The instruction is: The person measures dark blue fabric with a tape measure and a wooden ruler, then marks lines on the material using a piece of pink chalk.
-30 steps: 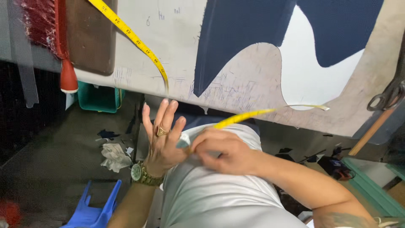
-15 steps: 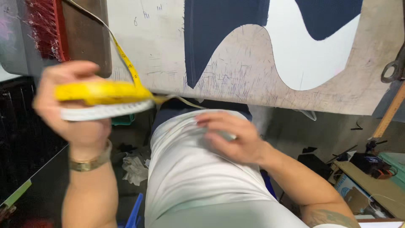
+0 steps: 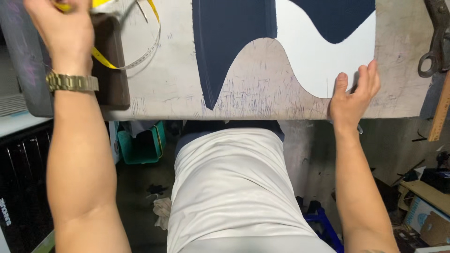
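Yellow tape measure (image 3: 123, 60) under left hand (image 3: 61, 29).

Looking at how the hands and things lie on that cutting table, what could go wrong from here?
The yellow tape measure loops loosely beside the left hand; it might snag or slide off the table. The right hand presses the white pattern sheet near the table edge, so a nudge could shift it against the dark fabric.
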